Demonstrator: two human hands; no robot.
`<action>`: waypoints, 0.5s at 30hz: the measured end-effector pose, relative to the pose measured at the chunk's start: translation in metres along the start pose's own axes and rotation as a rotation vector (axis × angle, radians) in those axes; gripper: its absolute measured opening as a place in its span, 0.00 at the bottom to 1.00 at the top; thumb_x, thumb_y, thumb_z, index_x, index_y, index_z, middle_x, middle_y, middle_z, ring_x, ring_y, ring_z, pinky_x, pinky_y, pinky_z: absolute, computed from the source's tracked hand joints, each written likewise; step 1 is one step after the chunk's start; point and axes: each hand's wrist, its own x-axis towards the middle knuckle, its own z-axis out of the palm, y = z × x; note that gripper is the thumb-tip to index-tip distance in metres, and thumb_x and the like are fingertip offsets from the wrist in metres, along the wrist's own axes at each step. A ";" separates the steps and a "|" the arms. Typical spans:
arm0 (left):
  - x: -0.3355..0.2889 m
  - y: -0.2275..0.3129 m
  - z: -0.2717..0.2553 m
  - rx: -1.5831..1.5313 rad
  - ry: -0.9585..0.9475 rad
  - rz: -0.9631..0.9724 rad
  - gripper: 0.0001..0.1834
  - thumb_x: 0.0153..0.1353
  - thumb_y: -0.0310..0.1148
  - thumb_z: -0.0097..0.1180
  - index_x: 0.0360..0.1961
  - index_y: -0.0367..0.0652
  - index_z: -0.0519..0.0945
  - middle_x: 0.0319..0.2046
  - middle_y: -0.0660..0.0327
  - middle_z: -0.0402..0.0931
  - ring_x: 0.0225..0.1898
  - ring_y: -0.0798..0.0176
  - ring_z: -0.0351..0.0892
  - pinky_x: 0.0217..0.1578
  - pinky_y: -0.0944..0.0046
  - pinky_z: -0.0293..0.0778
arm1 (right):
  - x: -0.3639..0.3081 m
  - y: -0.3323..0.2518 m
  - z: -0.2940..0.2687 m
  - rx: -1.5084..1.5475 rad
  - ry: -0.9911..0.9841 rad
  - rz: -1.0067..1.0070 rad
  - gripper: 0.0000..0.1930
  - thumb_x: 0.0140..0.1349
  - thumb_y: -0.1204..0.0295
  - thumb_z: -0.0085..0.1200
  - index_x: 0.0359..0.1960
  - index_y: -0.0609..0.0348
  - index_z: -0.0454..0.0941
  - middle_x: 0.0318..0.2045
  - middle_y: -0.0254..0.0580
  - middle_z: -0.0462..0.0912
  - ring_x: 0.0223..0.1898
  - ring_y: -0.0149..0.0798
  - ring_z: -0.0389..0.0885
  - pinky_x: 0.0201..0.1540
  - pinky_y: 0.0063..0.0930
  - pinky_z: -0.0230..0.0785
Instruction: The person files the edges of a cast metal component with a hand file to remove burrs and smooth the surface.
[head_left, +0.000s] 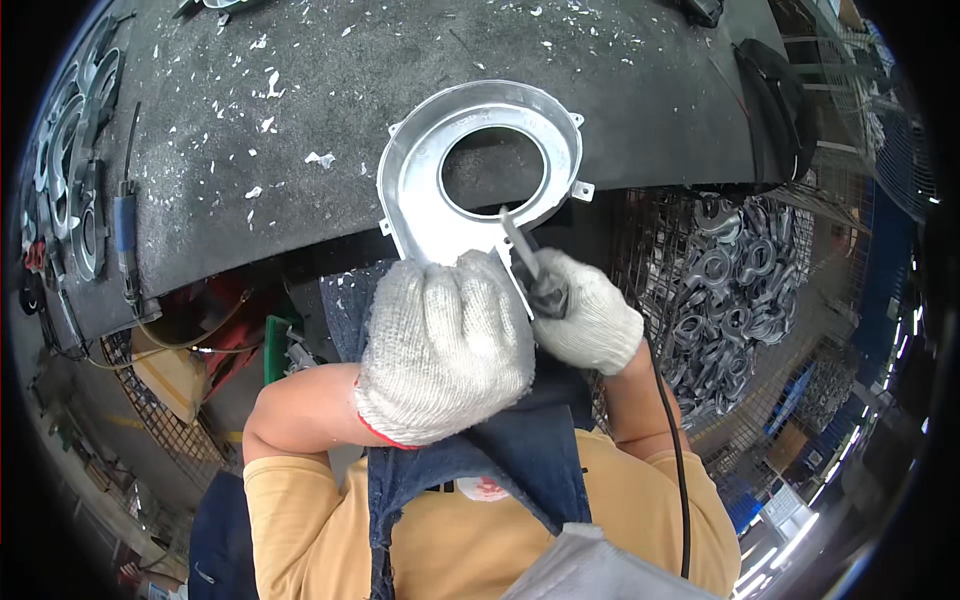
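Note:
A silvery cast-metal housing [408, 180], ring-shaped with a large round opening and small lugs on its rim, rests on the near edge of the dark workbench [300, 130]. My left hand [445, 345], in a white knit glove, is closed over its near end; the fingertips are hidden behind the metal. My right hand [590, 315], gloved too, grips a power file [548, 285] by its dark body. Its flat grey blade [517, 240] points up and left, against or very close to the housing's near right edge. A black cord [672, 430] trails down past my right arm.
Metal flakes litter the bench. More castings [75, 150] are piled at its left end, beside a blue-handled air tool [125, 235]. A wire basket of small castings [725, 290] stands at the right, below bench height. A black bag-like object [775, 110] hangs at the bench's right end.

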 end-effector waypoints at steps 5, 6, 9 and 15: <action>-0.010 -0.001 0.004 -0.004 0.018 0.029 0.21 0.53 0.31 0.69 0.42 0.19 0.86 0.34 0.44 0.82 0.33 0.47 0.84 0.36 0.45 0.83 | 0.024 0.028 -0.009 0.208 -0.385 -0.143 0.16 0.63 0.69 0.74 0.50 0.59 0.85 0.36 0.43 0.90 0.34 0.40 0.93 0.38 0.35 0.85; -0.013 -0.004 0.006 -0.011 0.008 0.060 0.22 0.53 0.31 0.69 0.43 0.19 0.86 0.34 0.44 0.83 0.33 0.46 0.84 0.37 0.44 0.83 | 0.028 0.022 -0.015 0.246 -0.545 0.030 0.16 0.64 0.69 0.74 0.50 0.59 0.85 0.34 0.41 0.90 0.30 0.36 0.90 0.33 0.32 0.84; -0.025 -0.008 0.010 0.003 0.061 0.084 0.24 0.52 0.32 0.69 0.44 0.19 0.87 0.34 0.44 0.83 0.34 0.46 0.84 0.38 0.43 0.84 | 0.036 0.010 -0.021 0.272 -0.760 0.208 0.16 0.65 0.70 0.72 0.52 0.60 0.86 0.29 0.34 0.88 0.23 0.27 0.86 0.23 0.24 0.80; -0.039 -0.003 0.010 -0.024 0.084 -0.092 0.23 0.52 0.31 0.71 0.46 0.24 0.88 0.36 0.50 0.83 0.39 0.48 0.84 0.39 0.44 0.84 | 0.040 0.006 -0.014 0.263 -0.945 0.191 0.14 0.64 0.72 0.71 0.49 0.60 0.87 0.34 0.37 0.90 0.29 0.31 0.88 0.32 0.29 0.84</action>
